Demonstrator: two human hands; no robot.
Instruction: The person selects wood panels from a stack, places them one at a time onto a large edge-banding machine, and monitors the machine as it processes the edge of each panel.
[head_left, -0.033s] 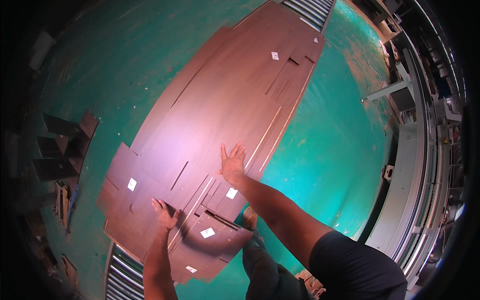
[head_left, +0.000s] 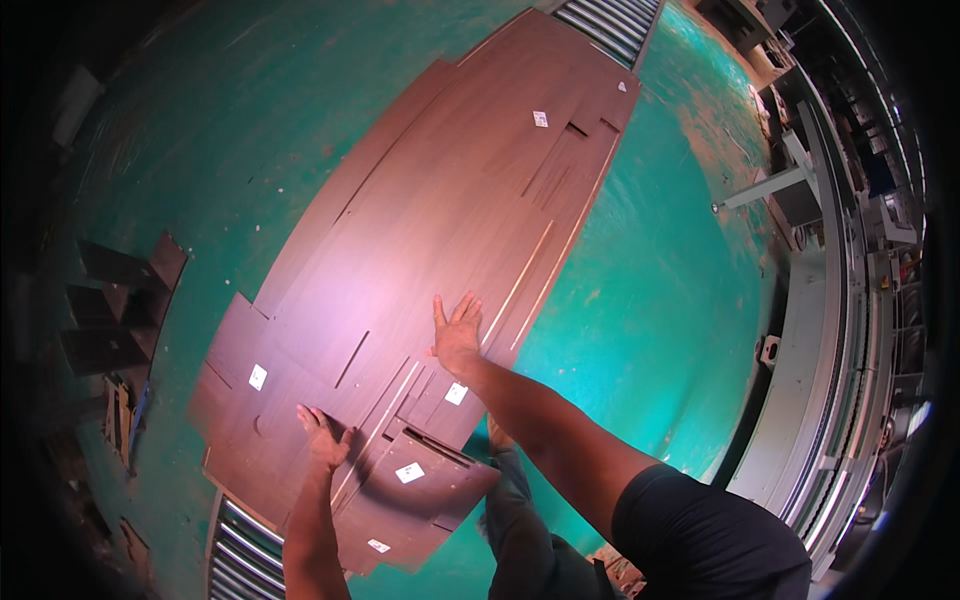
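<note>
The left hand and right hand lie wide on the boards, so uneven pushing may slide some off the edge of the conveyor.

Both hands lie palm-down — unclenched, the right farther forward.

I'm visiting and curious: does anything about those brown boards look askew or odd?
Slightly: the flat brown wood-look boards form a ragged outline, and one brown rectangular board juts out left instead of lining up. Small pale specks dot the smooth green floor beside them. I see no clear damage.
</note>
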